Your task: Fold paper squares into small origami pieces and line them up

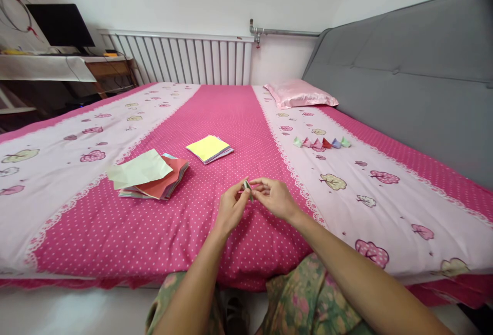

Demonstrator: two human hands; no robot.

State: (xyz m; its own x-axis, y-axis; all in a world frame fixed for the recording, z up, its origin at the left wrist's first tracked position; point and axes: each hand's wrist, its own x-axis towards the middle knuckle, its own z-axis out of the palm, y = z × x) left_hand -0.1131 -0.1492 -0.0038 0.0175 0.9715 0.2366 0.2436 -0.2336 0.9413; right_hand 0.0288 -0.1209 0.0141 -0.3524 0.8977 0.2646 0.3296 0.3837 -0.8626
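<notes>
Between my two hands, over the pink dotted part of the bed, is a small folded piece of paper [247, 186], pale green with a dark inner side. My left hand [233, 204] pinches it from the left. My right hand [275, 197] has its fingertips closed on its right edge. Ahead and to the left lies a square stack of paper with a yellow sheet [208, 148] on top. Farther left is a looser pile with a red sheet [164, 178] and a creased pale green sheet [140, 169]. A row of several small folded paper shapes [316, 144] stands to the right.
The bed [227, 114] has a pink and white cover. A pink pillow [300, 93] lies at the far right, near the grey headboard [408, 62]. Behind the bed is a white radiator [185, 60]. A desk [46, 68] with a monitor [59, 25] stands at the left.
</notes>
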